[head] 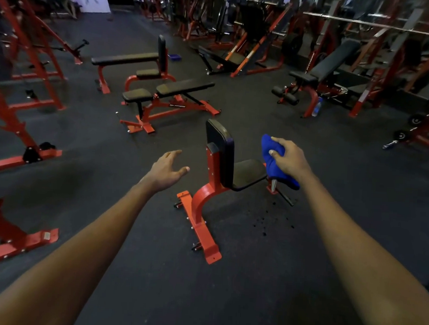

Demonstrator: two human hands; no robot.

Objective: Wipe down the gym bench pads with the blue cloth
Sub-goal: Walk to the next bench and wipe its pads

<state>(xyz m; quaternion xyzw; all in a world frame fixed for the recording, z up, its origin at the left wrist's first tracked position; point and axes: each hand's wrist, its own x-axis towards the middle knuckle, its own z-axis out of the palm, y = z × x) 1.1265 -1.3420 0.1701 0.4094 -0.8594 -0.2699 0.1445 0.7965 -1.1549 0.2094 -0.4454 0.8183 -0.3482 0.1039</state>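
— Where was the blue cloth (274,166) at that moment?

— Bunched up in the right hand (290,159). The fingers were curled over its top and the thumb pressed into its side, so most of the cloth hung below the hand. In the view it overlapped the right edge of the seat pad (248,173). Whether it touched the pad, I could not tell.

— And the left hand (166,170)?

— It held nothing. The fingers were loosely spread with the thumb out to the side, and the palm was turned down over the dark floor (127,257). It was left of the nearest bench (227,163) and apart from it.

— What sort of bench?

— A small upright seat on a red frame (200,206), between the two outstretched arms. Its black back pad (219,142) stood upright, with the seat pad jutting out to the right of it. Dark specks (262,223) dotted the floor just beside the frame's foot.

— Anything else around?

— Farther off stood an adjustable bench (183,87) with two black pads, and behind it a flat bench (125,59). To the right was an inclined bench (332,59), with a water bottle (317,107) on the floor by its red leg. Around the room's edges stood red racks (43,106), too dim to make out in detail.
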